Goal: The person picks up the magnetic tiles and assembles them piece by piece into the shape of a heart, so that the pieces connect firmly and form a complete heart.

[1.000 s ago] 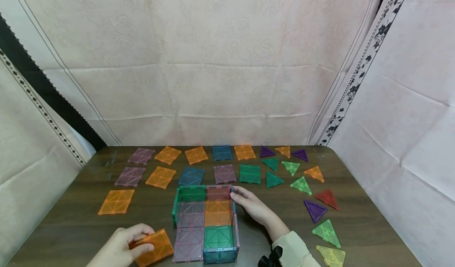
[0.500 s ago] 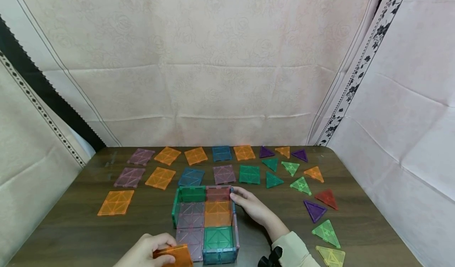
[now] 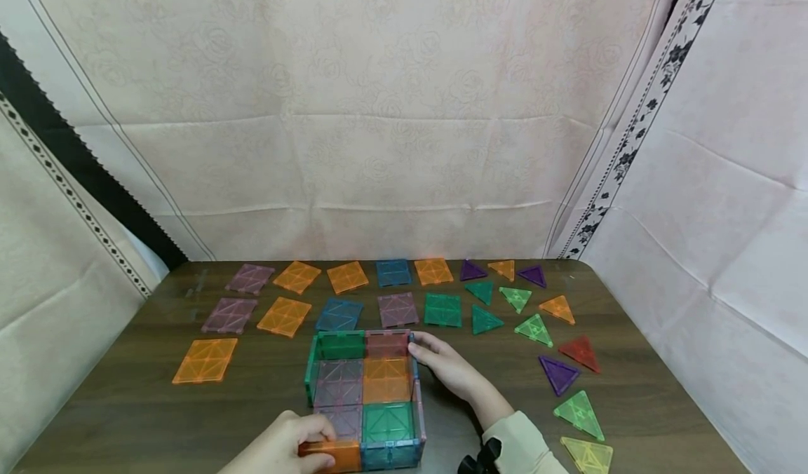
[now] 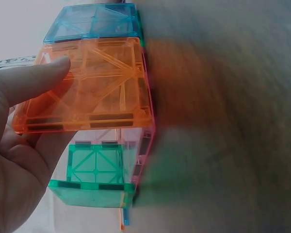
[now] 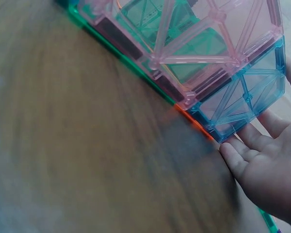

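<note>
An orange square magnetic tile [image 4: 102, 92] is pinched in my left hand [image 3: 284, 442], thumb on its near face. It stands upright at the front left of an open magnetic tile box [image 3: 387, 453], beside the blue front tile [image 4: 94, 22]. The box has green [image 3: 341, 346], pink and blue walls around a floor of purple, orange and green squares. My right hand [image 3: 451, 369] grips the box's far right corner; in the right wrist view its fingers rest against a blue wall tile [image 5: 247, 92]. The left fingers behind the orange tile are partly hidden.
Loose squares lie behind and left of the box, including an orange one [image 3: 205, 361], a purple one [image 3: 230, 315] and a green one [image 3: 442, 310]. Several triangles, such as a red one [image 3: 581, 353] and a yellow one [image 3: 588, 454], lie on the right. White cloth [image 3: 391, 144] surrounds the table.
My left hand has moved right with the orange tile, bringing it from beside the box to its front left edge, next to the blue front wall. The right hand stays at the corner.
</note>
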`<state>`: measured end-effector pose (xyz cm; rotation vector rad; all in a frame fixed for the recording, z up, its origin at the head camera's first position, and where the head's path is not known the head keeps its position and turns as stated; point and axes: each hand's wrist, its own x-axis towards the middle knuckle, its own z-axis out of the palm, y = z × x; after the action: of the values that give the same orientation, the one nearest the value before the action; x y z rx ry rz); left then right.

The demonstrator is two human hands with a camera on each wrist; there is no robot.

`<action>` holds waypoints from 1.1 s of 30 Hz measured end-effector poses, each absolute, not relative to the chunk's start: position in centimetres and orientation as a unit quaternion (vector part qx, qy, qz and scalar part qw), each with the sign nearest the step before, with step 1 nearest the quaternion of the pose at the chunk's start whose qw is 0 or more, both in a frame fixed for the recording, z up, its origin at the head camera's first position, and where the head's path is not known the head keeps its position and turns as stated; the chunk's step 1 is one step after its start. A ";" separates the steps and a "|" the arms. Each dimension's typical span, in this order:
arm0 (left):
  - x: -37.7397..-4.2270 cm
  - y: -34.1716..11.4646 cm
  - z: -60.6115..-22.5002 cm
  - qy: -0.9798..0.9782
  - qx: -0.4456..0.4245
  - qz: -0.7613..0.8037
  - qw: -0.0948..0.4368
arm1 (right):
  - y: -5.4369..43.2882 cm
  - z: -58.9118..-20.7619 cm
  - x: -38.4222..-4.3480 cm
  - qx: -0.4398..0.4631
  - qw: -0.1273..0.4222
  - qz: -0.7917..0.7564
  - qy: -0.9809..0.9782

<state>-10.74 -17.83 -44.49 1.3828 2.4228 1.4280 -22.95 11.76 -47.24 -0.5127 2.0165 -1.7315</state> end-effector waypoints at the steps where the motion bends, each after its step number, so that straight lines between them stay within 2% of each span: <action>1: -10.7 -17.8 -44.5 0.772 0.442 0.457 0.002 | 11.8 -47.2 -23.0 -0.184 0.215 -0.624 0.728; 8: -10.8 -18.0 -44.6 0.769 0.429 0.472 0.019 | 11.9 -47.2 -23.0 -0.185 0.215 -0.622 0.730; 12: -10.8 -18.7 -43.7 0.754 0.394 0.519 0.084 | 11.9 -47.2 -23.0 -0.185 0.215 -0.622 0.730; 15: -10.8 -19.7 -42.8 0.745 0.354 0.557 0.094 | 11.9 -47.2 -23.0 -0.186 0.214 -0.623 0.729; 16: -10.8 -20.2 -42.5 0.748 0.342 0.563 0.081 | 11.9 -47.2 -23.0 -0.187 0.214 -0.623 0.729; 19: -11.1 -21.9 -41.8 0.782 0.297 0.548 -0.008 | 11.9 -47.2 -22.9 -0.186 0.214 -0.622 0.730; 22: -11.6 -23.9 -41.4 0.833 0.201 0.508 -0.085 | 11.8 -47.2 -22.9 -0.185 0.214 -0.622 0.730; 25: -12.4 -26.1 -41.4 0.869 0.103 0.465 -0.132 | 11.8 -47.3 -22.9 -0.185 0.213 -0.622 0.730; 29: -13.6 -29.1 -42.0 0.888 0.026 0.431 -0.160 | 11.8 -47.3 -23.0 -0.187 0.213 -0.622 0.730; 33: -14.5 -31.9 -42.8 0.903 -0.021 0.410 -0.125 | 11.8 -47.4 -23.0 -0.189 0.212 -0.623 0.729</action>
<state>-14.54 -31.86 -42.80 -0.0702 3.0882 1.4032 -22.99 11.79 -47.36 -0.5237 2.0249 -1.7292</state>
